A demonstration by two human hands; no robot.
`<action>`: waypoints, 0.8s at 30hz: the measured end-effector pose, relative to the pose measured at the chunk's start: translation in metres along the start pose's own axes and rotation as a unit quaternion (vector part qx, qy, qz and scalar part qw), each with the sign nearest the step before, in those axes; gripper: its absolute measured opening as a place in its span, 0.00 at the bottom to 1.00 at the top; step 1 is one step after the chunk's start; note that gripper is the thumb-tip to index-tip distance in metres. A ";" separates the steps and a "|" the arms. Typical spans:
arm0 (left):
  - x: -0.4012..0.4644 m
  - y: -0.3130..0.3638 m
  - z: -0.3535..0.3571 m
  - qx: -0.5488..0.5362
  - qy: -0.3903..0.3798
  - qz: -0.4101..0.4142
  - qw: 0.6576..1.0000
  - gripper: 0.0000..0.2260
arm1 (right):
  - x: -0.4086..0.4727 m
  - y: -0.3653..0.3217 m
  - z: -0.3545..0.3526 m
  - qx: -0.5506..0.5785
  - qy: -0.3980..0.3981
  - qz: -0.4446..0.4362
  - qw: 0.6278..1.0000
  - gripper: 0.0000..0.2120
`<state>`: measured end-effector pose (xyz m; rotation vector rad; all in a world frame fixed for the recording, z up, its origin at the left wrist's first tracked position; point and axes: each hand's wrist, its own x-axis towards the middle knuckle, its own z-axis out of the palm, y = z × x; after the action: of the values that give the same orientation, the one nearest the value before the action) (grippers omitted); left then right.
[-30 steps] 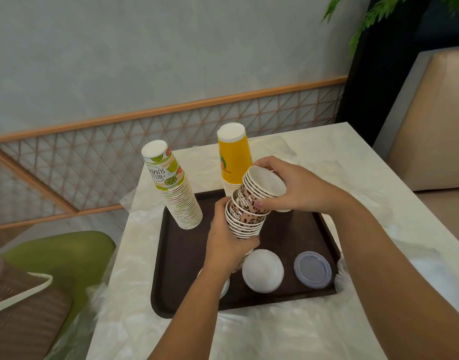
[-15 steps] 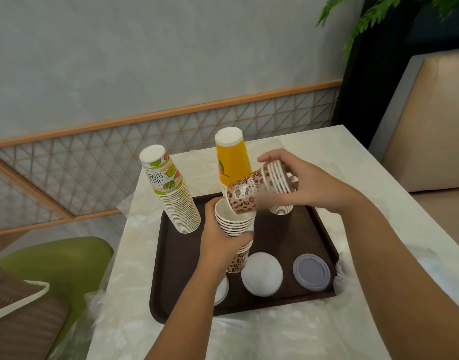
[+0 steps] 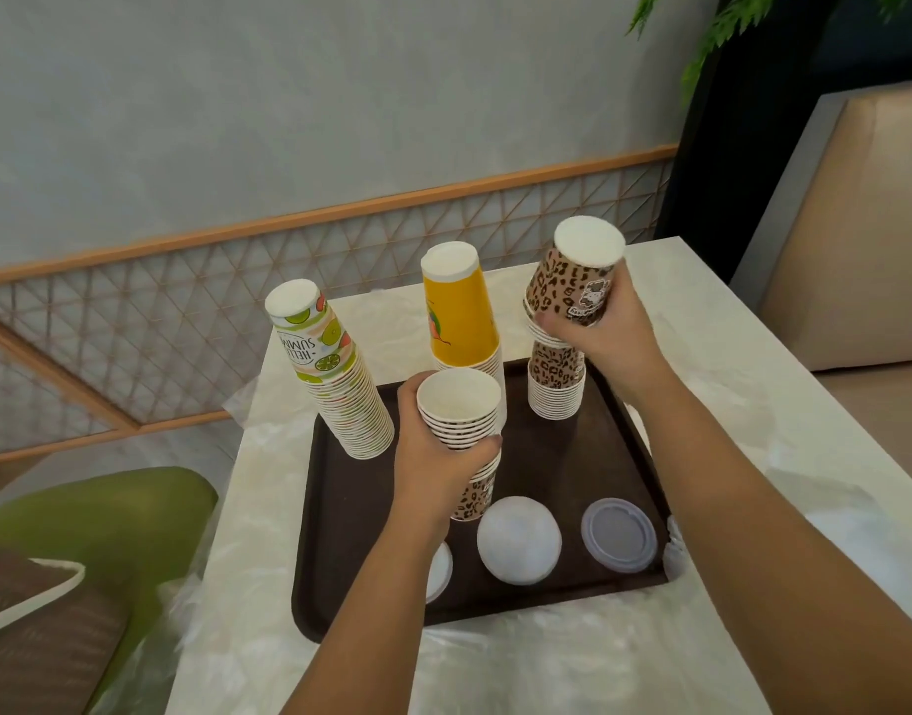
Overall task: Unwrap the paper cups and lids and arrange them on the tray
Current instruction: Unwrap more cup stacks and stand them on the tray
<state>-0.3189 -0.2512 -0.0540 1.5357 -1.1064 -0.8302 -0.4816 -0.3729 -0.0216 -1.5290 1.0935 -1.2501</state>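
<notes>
left hand (image 3: 438, 456) gripping upright cups (image 3: 461, 412) over tray (image 3: 371, 513) | right hand (image 3: 598, 327) holding inverted cups (image 3: 570, 289) above stack (image 3: 556, 387) | light, crushable; gripping mid-wall, gently

On the tray (image 3: 546, 472) we find three inverted cup stacks along the far edge: one far left (image 3: 335, 374), one centre (image 3: 461, 314), one far right (image 3: 556, 387). Three lids (image 3: 518, 547) lie along the near edge. The tray sits on the table (image 3: 711, 363).
</notes>
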 end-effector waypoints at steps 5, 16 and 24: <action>0.001 -0.005 0.001 0.017 -0.007 -0.003 1.000 0.36 | 0.017 0.050 0.014 -0.074 0.031 0.031 0.996 0.36; 0.007 -0.012 0.001 0.028 -0.011 -0.021 0.999 0.38 | 0.017 0.099 0.015 -0.199 0.051 0.098 0.974 0.35; 0.004 -0.011 -0.002 0.049 -0.009 -0.020 0.999 0.37 | 0.006 0.081 0.019 -0.208 0.139 0.019 0.968 0.41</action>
<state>-0.3131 -0.2537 -0.0643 1.6392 -1.1465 -0.8297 -0.4710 -0.3973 -0.1006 -1.6560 1.6423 -1.2909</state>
